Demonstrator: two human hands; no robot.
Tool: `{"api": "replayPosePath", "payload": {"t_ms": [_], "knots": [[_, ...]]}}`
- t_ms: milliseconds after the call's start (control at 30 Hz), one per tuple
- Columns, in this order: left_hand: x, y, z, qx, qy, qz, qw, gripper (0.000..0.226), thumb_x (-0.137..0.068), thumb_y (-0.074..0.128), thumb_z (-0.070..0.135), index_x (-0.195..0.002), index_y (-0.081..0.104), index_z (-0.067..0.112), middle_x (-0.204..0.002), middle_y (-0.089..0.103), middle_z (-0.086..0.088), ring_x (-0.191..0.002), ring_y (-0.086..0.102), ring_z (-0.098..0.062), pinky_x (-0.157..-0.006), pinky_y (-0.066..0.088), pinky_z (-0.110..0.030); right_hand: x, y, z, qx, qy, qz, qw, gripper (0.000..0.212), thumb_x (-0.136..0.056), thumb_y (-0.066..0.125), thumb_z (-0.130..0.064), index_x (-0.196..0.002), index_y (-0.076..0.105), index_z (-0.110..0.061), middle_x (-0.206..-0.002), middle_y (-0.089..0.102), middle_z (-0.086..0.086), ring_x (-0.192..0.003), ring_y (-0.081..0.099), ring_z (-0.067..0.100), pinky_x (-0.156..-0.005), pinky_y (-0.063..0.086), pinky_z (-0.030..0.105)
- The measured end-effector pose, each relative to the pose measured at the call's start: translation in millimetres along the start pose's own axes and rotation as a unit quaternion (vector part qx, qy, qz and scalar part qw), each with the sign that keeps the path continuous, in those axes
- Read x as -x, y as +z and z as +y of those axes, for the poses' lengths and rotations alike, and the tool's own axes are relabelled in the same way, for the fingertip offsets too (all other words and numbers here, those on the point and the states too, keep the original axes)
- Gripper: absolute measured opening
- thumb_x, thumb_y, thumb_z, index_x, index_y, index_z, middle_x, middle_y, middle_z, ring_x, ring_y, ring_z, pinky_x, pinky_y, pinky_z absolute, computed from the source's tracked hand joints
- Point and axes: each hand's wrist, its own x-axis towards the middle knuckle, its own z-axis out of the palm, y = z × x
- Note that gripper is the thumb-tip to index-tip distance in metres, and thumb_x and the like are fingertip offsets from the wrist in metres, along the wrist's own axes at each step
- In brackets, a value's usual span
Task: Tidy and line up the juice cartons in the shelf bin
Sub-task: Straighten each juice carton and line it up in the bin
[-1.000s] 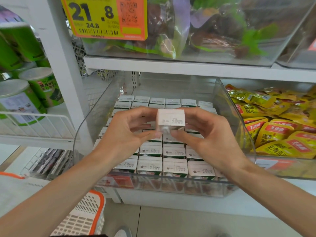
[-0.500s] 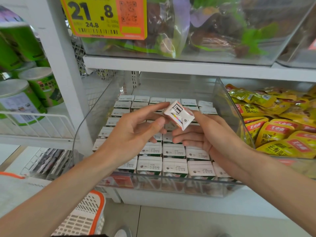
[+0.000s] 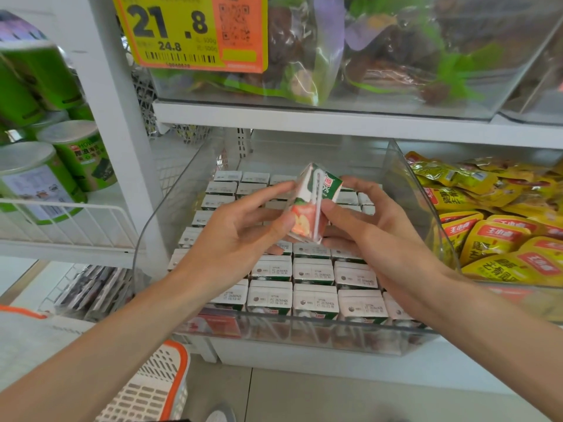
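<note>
A small juice carton [image 3: 313, 202], green on top with peach fruit art and a straw on its side, is held tilted above the clear shelf bin [image 3: 304, 333]. My left hand [image 3: 234, 242] pinches its left side with thumb and fingers. My right hand [image 3: 374, 229] grips its right and lower side. Below, several rows of white-topped juice cartons [image 3: 313, 271] stand packed upright in the bin, tops showing printed date codes. My hands hide part of the middle rows.
Yellow snack packets [image 3: 493, 236] fill the bin on the right. Green canisters [image 3: 76, 156] stand on a wire shelf at left. A yellow and orange price tag [image 3: 189, 32] hangs above. An orange-rimmed white basket [image 3: 152, 388] sits at lower left.
The carton has been turned in both hands: a second ago its white top faced me, then it tilted, and now its printed side with the straw shows.
</note>
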Motion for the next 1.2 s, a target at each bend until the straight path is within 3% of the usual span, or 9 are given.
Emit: {"api": "replayPosePath", "payload": {"t_ms": [133,267,433,600,833,967,1067,1133,1200], "knots": [[-1.4,-3.4,-3.2,-0.04,-0.014,0.033,0.999,0.051,-0.072,0.082,0.045,-0.121,0.068,0.049,-0.109,0.075,0.032,-0.107,0.07,0.008,-0.096,0.054,-0.021,1.6,7.8,-1.3,-0.006,0.01,-0.014,1.0,0.04,-0.096,0.076,-0.033,-0.131,0.061,-0.02,-0.11,0.082,0.003,-0.102,0.079,0.02,-0.096,0.062,0.036],[0.5,-2.6,-4.8,-0.07,-0.005,0.024,0.997,0.053,-0.064,0.091,0.041,-0.114,0.075,0.039,-0.106,0.078,0.022,-0.1,0.074,0.002,-0.091,0.06,-0.025,4.6,13.6,1.9,0.122,-0.034,0.02,0.992,0.059,-0.074,0.091,-0.046,-0.126,0.066,-0.033,-0.116,0.074,-0.012,-0.101,0.076,0.003,-0.085,0.062,0.026],[-0.3,-5.4,-6.4,-0.094,0.009,0.027,0.995,0.056,-0.062,0.089,0.047,-0.114,0.07,0.04,-0.109,0.076,0.022,-0.105,0.071,0.002,-0.093,0.054,-0.025,5.7,10.7,2.3,0.136,-0.071,-0.009,0.988,0.053,-0.077,0.094,-0.022,-0.124,0.071,-0.031,-0.113,0.078,-0.013,-0.107,0.075,0.006,-0.095,0.059,0.031],[0.4,-3.3,-6.9,-0.104,-0.008,-0.022,0.994,0.069,-0.073,0.082,0.048,-0.138,0.06,0.04,-0.123,0.071,0.027,-0.118,0.064,0.007,-0.1,0.053,-0.021,4.9,6.4,3.7,0.069,-0.068,-0.06,0.994,0.064,-0.081,0.09,-0.01,-0.135,0.063,-0.033,-0.117,0.079,-0.008,-0.109,0.076,0.011,-0.089,0.06,0.02],[-1.3,-6.1,-4.6,-0.133,0.011,0.067,0.989,0.055,-0.067,0.096,0.03,-0.114,0.069,0.041,-0.109,0.072,0.029,-0.107,0.068,0.003,-0.091,0.056,-0.018,0.9,2.9,3.3,0.117,-0.133,-0.082,0.981,0.071,-0.079,0.091,-0.01,-0.14,0.06,-0.031,-0.131,0.07,-0.014,-0.123,0.067,0.005,-0.1,0.055,0.019],[-2.4,-10.2,-6.1,-0.137,0.007,0.059,0.989,0.061,-0.074,0.093,0.014,-0.117,0.065,0.046,-0.119,0.067,0.037,-0.118,0.06,0.012,-0.109,0.046,-0.023,-0.2,-7.6,-5.6,0.257,-0.223,-0.126,0.932,0.091,-0.085,0.08,0.01,-0.154,0.046,-0.039,-0.151,0.054,-0.018,-0.142,0.05,0.004,-0.111,0.051,0.028],[-2.9,-12.4,-7.6,-0.125,0.004,0.04,0.991,0.071,-0.081,0.084,0.0,-0.121,0.059,0.053,-0.121,0.065,0.041,-0.121,0.057,0.017,-0.107,0.045,-0.011,-2.8,-8.2,-8.4,0.373,-0.293,-0.128,0.871,0.077,-0.092,0.071,0.009,-0.149,0.055,-0.039,-0.159,0.046,-0.02,-0.151,0.036,-0.003,-0.121,0.037,0.023],[-2.0,-13.4,-8.3,-0.117,0.003,0.017,0.993,0.076,-0.085,0.079,-0.007,-0.123,0.057,0.055,-0.12,0.064,0.044,-0.123,0.056,0.017,-0.1,0.042,-0.003,-5.3,-7.3,-10.3,0.411,-0.32,-0.108,0.847,0.066,-0.094,0.073,0.003,-0.144,0.061,-0.038,-0.156,0.051,-0.019,-0.148,0.039,-0.005,-0.122,0.032,0.018],[-0.6,-15.6,-10.9,-0.107,-0.006,0.008,0.994,0.075,-0.087,0.076,-0.009,-0.132,0.056,0.048,-0.128,0.063,0.038,-0.129,0.054,0.014,-0.107,0.042,-0.008,-8.2,-6.0,-12.0,0.44,-0.34,-0.092,0.826,0.059,-0.092,0.076,-0.003,-0.141,0.065,-0.033,-0.149,0.059,-0.017,-0.142,0.048,-0.002,-0.118,0.034,0.014]]}}
